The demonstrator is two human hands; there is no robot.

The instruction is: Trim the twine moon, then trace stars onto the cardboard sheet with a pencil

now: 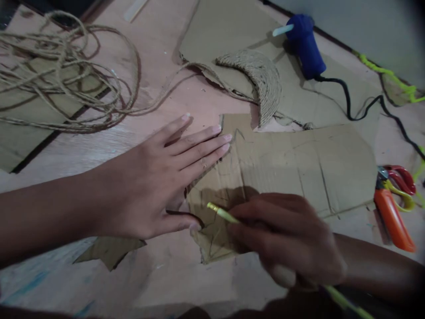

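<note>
My left hand point(156, 177) lies flat with fingers stretched out, its fingertips pressing the left edge of a cut cardboard piece point(282, 164) that carries faint pencil lines. In my right hand point(288, 239) a pale yellow-green pencil point(227, 215) is pinched. Its gold-banded end points left, over the lower left part of the cardboard. My right fingers hide the rest of the grip. A small pointed cardboard scrap point(111, 251) sits below my left wrist.
Loose twine point(69, 75) is heaped at upper left, one strand running to a twine-covered crescent point(267, 84). A blue glue gun point(305, 46) with a black cord point(348, 102) rests on cardboard behind. Orange-handled cutters point(393, 219) and red-and-yellow scissors point(403, 184) lie at right.
</note>
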